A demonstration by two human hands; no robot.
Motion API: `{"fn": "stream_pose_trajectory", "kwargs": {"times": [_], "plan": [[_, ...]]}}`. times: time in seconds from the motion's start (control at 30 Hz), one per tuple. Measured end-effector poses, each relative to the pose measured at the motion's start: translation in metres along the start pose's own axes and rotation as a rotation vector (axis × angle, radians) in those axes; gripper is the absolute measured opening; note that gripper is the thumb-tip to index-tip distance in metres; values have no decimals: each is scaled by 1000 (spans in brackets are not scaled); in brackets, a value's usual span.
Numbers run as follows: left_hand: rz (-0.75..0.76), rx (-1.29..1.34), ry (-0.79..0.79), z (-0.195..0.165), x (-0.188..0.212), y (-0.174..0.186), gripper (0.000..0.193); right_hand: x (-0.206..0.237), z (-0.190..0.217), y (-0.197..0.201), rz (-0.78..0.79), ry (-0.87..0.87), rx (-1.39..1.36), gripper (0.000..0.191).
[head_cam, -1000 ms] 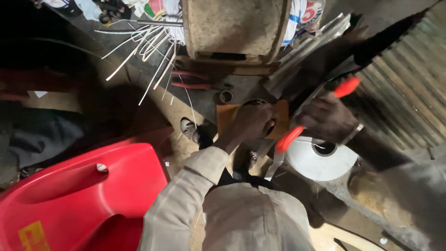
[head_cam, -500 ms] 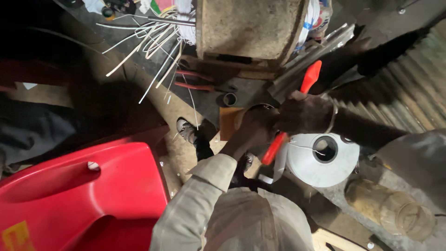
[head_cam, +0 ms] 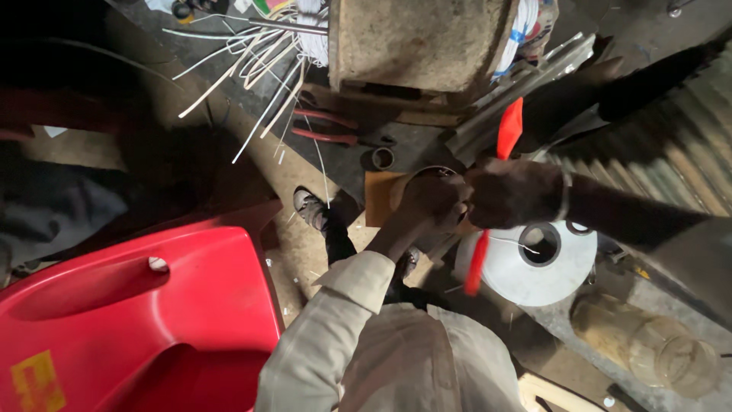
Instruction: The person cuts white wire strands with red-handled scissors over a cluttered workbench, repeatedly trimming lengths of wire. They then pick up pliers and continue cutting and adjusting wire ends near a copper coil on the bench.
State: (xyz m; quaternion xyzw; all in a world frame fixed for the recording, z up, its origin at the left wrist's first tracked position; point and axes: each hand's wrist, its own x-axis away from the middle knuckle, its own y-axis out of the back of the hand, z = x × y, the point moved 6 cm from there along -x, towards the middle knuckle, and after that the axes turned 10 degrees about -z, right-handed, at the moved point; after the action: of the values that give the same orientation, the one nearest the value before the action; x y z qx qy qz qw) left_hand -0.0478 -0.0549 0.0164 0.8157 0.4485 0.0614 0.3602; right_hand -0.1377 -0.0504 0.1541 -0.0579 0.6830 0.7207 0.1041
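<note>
We were in a dim, cluttered workshop with a dirt floor [head_cam: 305,252] and corrugated metal sheet [head_cam: 671,164] at the right. Our left hand [head_cam: 431,202] was closed around a small round part over an orange-brown board [head_cam: 377,200], touching our right hand [head_cam: 511,192], which was clamped on red-handled pliers [head_cam: 496,183]. How far the work on that part had gone we could not tell; it sat between both hands. Just below lay a white spool [head_cam: 526,267] with a dark core. A red plastic chair [head_cam: 137,305] at lower left bore a yellow rectangular sticker [head_cam: 34,381]. White wire strands [head_cam: 244,61] fanned beside a grey block [head_cam: 419,42]; a clear jar [head_cam: 648,343] lay lower right.
</note>
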Motion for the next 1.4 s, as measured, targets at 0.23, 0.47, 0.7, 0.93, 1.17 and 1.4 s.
{"fn": "stream_pose_trajectory", "kwargs": {"times": [0.23, 0.47, 0.7, 0.93, 1.17, 1.4], "plan": [[-11, -10, 81, -5, 5, 9, 17, -4, -7, -8, -13, -77, -8, 41], [-201, 111, -47, -12, 10, 21, 12, 11, -8, 1, -34, -58, -20, 46], [-12, -34, 63, -14, 2, 21, 13, 16, -19, -12, -112, -261, -53, 50], [-19, -43, 69, -22, -5, 34, 15, 66, -17, -24, -185, -649, -110, 76], [13, -4, 47, -16, -4, 28, 16, 156, 38, -100, -576, -1222, -292, 43], [-41, -5, 39, -23, -4, 37, 13, 157, 116, -185, -1381, -2222, -1199, 22]]}}
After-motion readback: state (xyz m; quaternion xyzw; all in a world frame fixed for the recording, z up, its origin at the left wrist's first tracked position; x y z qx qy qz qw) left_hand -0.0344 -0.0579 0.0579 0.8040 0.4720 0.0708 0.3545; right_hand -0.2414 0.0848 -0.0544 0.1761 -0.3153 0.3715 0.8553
